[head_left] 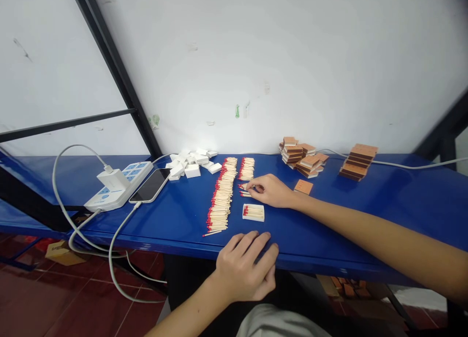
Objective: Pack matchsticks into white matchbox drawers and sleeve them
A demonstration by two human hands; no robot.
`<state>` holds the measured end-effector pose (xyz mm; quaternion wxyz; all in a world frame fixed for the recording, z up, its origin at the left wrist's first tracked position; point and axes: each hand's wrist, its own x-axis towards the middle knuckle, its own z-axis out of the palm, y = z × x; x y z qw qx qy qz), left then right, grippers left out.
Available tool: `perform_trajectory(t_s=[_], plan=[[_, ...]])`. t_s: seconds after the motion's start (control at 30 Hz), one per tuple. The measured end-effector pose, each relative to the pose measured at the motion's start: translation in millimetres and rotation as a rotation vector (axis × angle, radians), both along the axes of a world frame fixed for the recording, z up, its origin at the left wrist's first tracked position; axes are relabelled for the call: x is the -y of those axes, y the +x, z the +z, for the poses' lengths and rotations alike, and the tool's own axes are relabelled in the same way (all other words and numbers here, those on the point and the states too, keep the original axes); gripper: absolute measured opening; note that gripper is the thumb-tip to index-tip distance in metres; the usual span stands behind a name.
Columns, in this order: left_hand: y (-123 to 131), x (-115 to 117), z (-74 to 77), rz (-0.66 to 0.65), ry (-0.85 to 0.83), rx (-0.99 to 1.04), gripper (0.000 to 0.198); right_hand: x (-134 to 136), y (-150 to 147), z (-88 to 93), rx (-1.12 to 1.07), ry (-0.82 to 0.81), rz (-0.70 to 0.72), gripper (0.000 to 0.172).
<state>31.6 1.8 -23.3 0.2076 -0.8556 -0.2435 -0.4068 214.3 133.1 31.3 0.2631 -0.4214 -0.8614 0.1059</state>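
One left hand [245, 267], one loaded tray [253, 219], right hand [271, 190] at matches [245, 194].

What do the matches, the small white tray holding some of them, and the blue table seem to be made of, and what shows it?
Matches: probably wood; the sticks are pale, with red-coated heads.
White tray: likely thin card, though plastic is possible; its low walls look plain white.
Blue table: perhaps painted metal; its smooth surface has a glossy sheen, but the paint hides what lies beneath.
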Motion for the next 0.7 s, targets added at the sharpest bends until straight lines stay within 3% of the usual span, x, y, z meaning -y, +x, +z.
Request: perform_trajectory(t_s=[0.27,0.4,0.7], plan=[[-0.1,-0.6,-0.2,-0.010,-0.006,0.001,0.031,1.4,0.3,1.0,0.018,0.022,0.057,0.027],[-0.3,-0.9,-1.0,-0.011,-0.002,-0.002,0.031,-0.1,-0.4,-0.3,-0.008,0.068,-0.001,0.020],[0.4,-0.1,-1.3,-0.006,-0.003,-0.001,0.031,0.1,-0.2,-0.6,0.015,0.056,0.012,0.015]])
